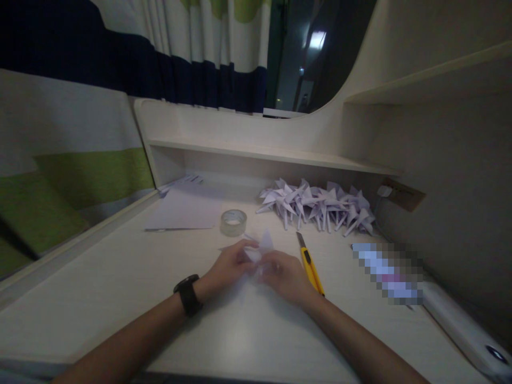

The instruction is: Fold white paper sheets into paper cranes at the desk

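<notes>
Wears a black watch (189, 294) on the left wrist, below centre-left of the frame. Grasps a folded white paper piece (265, 242) at the frame's centre, pinching with fingers of both left hand (235, 260) and right hand (286, 274); cannot tell whether touching the surface (100, 277). Has a yellow cutter (311, 266), blade bared, just right of the right hand. See, farther off, a clear tape roll (233, 226) near centre, stacked white sheets (186, 208) left of it, and heaped paper pinwheels (316, 202) right of centre.
</notes>
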Motion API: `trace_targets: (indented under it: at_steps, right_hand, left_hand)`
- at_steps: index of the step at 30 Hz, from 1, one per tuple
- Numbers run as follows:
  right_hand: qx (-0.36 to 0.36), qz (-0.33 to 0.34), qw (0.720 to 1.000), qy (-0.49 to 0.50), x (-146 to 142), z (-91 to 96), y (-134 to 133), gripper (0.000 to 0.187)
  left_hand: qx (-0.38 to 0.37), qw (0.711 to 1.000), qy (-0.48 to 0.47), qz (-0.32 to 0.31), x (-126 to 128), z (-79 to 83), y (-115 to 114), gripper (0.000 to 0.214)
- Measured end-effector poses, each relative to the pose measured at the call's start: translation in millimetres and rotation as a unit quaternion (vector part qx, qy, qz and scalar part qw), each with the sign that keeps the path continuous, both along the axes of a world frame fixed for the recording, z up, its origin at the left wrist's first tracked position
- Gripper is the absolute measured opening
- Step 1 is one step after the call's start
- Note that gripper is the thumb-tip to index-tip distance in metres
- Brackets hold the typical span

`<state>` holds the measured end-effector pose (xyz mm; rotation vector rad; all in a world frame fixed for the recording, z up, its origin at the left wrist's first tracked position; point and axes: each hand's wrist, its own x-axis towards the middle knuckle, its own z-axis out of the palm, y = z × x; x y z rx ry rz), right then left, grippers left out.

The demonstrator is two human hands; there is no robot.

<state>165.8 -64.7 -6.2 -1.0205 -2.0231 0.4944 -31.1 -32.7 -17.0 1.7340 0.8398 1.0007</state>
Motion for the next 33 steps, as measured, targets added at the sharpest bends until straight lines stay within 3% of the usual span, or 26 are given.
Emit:
trace_targets:
  at_steps: [11, 21, 27, 33]
  right_hand:
    - [-0.012, -0.013, 1.0, 0.008, -0.1, -0.4, -0.3, 0.028]
    - [-0.018, -0.036, 0.999, 0.002, -0.6, 2.0, -1.0, 0.028]
    - [-0.002, -0.043, 0.999, -0.002, 2.7, -0.2, 2.4, 0.023]
    - [0.026, -0.057, 0.998, -0.018, 3.3, 3.3, -0.3, 0.023]
  left_hand:
    - [0.004, 1.0, 0.001, 0.012, 0.2, 4.9, -3.2, 0.042]
    - [-0.017, 0.999, -0.012, -0.028, -0.1, -2.2, -2.1, 0.048]
    - [-0.025, 0.998, -0.029, -0.047, 0.5, 2.1, -4.3, 0.048]
    - [-0.021, 1.0, -0.011, -0.015, 2.1, 6.8, -6.0, 0.044]
